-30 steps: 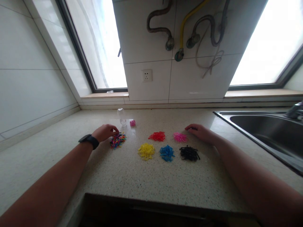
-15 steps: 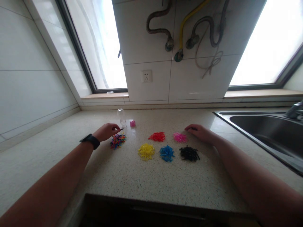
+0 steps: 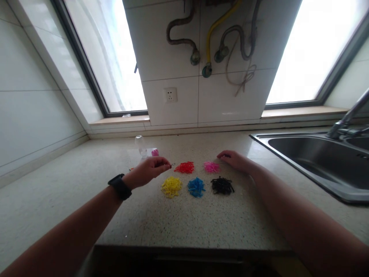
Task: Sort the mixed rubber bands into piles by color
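My left hand [image 3: 152,168] pinches a small dark rubber band [image 3: 173,164], held over the counter beside the red rubber bands [image 3: 185,167]. My right hand [image 3: 235,159] rests on the counter just right of the pink rubber bands [image 3: 211,166], fingers loosely curled and apart, with nothing visible in them. Nearer to me lie separate piles of yellow rubber bands [image 3: 171,187], blue rubber bands [image 3: 196,187] and black rubber bands [image 3: 222,186]. The mixed-colour pile is almost wholly hidden behind my left hand; only a bit of it peeks out.
A clear bottle [image 3: 140,146] and a pink cap [image 3: 155,152] stand behind my left hand. To the right is a steel sink [image 3: 261,139] with a tap [image 3: 341,127]. The counter's front edge [image 3: 173,248] runs below the piles.
My left hand has moved right from the mixed pile toward the red pile, carrying the dark band. The view has shifted slightly right; my right hand stays beside the pink pile.
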A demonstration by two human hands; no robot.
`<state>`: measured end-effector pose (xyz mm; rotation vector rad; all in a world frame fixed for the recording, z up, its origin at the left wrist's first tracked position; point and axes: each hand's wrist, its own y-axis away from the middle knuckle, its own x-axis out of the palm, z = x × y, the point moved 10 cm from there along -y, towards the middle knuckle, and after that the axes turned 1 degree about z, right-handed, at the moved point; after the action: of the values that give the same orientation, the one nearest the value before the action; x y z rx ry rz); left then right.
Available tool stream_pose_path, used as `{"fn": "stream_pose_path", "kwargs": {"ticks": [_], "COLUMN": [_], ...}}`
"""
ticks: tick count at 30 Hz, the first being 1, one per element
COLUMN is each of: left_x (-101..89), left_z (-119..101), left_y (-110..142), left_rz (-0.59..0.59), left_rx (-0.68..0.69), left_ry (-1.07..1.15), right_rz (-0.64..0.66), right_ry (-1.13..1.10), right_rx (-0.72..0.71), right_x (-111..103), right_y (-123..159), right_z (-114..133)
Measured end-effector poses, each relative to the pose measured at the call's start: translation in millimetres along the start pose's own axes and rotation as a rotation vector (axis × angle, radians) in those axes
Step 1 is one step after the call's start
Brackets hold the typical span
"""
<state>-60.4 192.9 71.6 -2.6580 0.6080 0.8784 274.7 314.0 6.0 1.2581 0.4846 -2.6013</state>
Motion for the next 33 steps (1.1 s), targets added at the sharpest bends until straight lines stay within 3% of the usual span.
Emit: {"fn": "stream_pose_path", "kwargs": {"ticks": [3,7,14,21,27,33], "left_x": [30.1,61.6,85.1,104.9,131.6,153.7], "left_z": [-22.9,-36.3,-68.9,-94.9,-94.5,-96.9], "left_y": [6.0,14.0,14.5,-28.7,-75.8,-94.1], "left_rz": [0.070,0.156,0.159,0.116,0.091,0.125], "left_rx": [0.029,0.023,0.086,0.179,0.231,0.257], "left_ry": [0.099,0.110,-0.268,-0.481,-0.663,-0.649], "right_rz": [0.002,-0.003,-0.005,-0.020,-0.033,-0.035], "right_ry": [0.002,-0.012,0.014,0.003,0.019,0.017], "right_rx": [0.001,0.006,0.015,0.005,-0.002,-0.001], "right_x": [0.9,1.4,3.2,3.8,5.3,2.8], "right_y": [-0.1,0.5,0.5,-1.1,-3.0,-0.8], "right_z": [1.3,4.2,7.7,5.6,4.3,11.3]}}
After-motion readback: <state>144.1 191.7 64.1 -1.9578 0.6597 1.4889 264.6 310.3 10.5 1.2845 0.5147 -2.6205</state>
